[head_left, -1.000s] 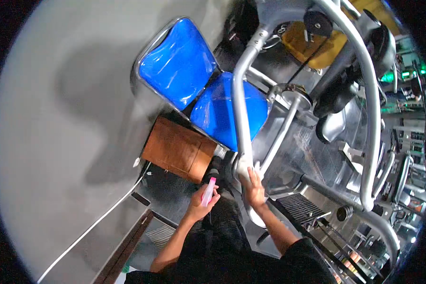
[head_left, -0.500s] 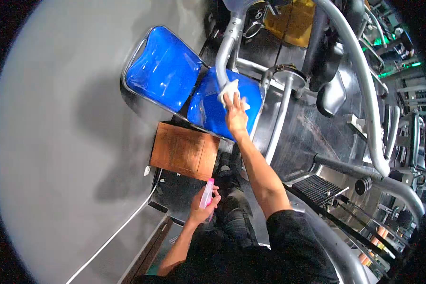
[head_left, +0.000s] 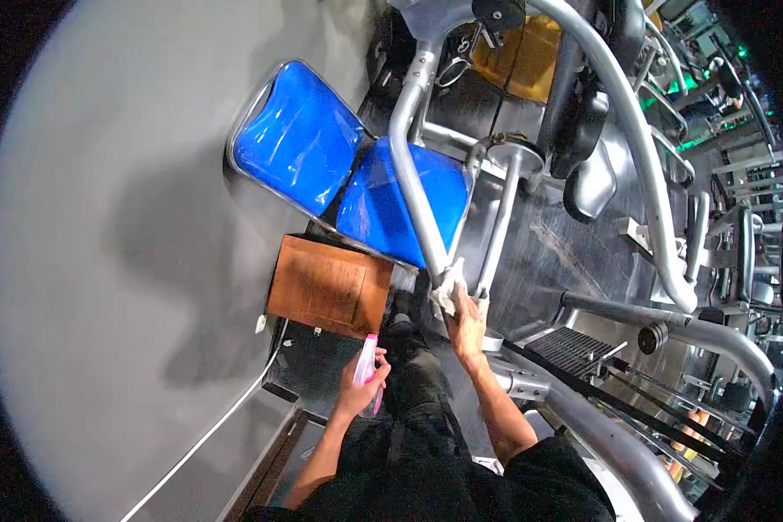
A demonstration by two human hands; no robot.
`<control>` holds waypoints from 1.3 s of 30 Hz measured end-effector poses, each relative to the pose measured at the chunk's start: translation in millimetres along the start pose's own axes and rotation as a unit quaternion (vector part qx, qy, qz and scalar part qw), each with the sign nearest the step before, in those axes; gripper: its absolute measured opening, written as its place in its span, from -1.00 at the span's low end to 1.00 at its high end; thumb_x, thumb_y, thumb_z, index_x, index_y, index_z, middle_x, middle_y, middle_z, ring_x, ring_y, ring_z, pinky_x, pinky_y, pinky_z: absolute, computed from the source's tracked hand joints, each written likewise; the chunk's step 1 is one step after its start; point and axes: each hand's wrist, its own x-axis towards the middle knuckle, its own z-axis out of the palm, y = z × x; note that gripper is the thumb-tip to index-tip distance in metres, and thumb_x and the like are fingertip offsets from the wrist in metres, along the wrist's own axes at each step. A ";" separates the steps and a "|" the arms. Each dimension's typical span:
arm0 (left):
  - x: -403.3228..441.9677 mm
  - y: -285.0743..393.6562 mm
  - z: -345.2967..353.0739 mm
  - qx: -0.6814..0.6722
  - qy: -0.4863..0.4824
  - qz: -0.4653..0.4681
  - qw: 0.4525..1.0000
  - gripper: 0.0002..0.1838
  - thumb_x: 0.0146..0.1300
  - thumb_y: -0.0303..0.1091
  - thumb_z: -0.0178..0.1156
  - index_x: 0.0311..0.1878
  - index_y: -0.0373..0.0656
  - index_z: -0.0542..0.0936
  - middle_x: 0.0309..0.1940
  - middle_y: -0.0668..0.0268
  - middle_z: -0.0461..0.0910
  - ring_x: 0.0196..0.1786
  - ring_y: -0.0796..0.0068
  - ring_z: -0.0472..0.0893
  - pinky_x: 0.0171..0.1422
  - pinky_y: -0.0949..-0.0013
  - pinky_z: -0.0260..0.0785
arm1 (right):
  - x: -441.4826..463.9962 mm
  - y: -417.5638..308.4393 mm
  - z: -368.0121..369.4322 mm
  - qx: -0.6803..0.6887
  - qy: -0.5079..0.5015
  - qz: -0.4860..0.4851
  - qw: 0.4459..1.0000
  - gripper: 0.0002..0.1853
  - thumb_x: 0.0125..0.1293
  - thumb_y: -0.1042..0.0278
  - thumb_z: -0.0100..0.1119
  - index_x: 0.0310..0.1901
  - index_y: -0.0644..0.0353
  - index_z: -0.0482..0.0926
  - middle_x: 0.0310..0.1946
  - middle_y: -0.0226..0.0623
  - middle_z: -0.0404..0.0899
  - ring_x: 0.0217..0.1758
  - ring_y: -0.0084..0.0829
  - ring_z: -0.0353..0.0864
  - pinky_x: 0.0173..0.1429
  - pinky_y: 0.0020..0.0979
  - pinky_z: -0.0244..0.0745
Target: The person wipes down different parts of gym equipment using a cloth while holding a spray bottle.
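Note:
My right hand [head_left: 468,332] is closed on a white cloth [head_left: 446,294], pressing it around the lower end of a curved silver tube [head_left: 416,193] of a gym machine. Lower down, my left hand [head_left: 357,388] grips a translucent spray bottle [head_left: 367,357] with pink parts, held clear of the machine. Behind the tube stands a chair with a shiny blue backrest [head_left: 297,135] and a blue seat [head_left: 370,209]. The fingertips of my right hand are partly hidden by the cloth.
A brown wooden box [head_left: 329,285] stands beside the chair, near the grey wall [head_left: 104,244]. A white cable [head_left: 209,435] runs along the wall. Thick silver machine frames [head_left: 661,209] rise on the right, with a black ribbed plate [head_left: 570,352] below.
My right hand has slid the cloth down along the silver tube, from in front of the blue seat to the tube's lower end. My left hand still holds the spray bottle.

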 end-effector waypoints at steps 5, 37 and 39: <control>-4.3 4.8 -8.1 0.006 0.010 0.020 1.000 -0.68 0.22 -0.49 0.19 0.04 -0.21 0.43 -0.38 0.36 0.51 -0.55 0.66 0.49 -0.46 0.53 0.37 | -0.1 1.4 0.5 -0.034 0.036 -0.042 0.998 -0.24 -0.04 0.58 0.26 0.30 0.12 0.28 0.22 0.02 0.31 0.36 -0.02 0.19 0.39 -0.15 0.16; 140.1 63.0 -35.9 -0.012 -0.024 -0.068 0.997 -0.67 0.23 -0.45 0.21 0.05 -0.19 0.41 -0.39 0.45 0.48 -0.51 0.69 0.46 -0.44 0.56 0.36 | 367.8 -117.9 58.2 -0.064 0.075 -0.055 0.994 -0.23 0.13 0.53 0.05 0.40 -0.11 0.06 0.39 0.04 0.01 0.36 0.09 0.19 0.17 -0.06 0.47; 146.1 69.3 -43.1 0.005 0.000 -0.076 0.997 -0.69 0.22 -0.50 0.19 0.03 -0.20 0.43 -0.36 0.42 0.50 -0.46 0.68 0.49 -0.37 0.55 0.38 | 409.8 -122.1 62.7 -0.042 0.114 -0.007 0.993 -0.23 0.14 0.52 0.05 0.40 -0.13 0.04 0.40 0.04 -0.01 0.37 0.09 0.18 0.15 -0.03 0.48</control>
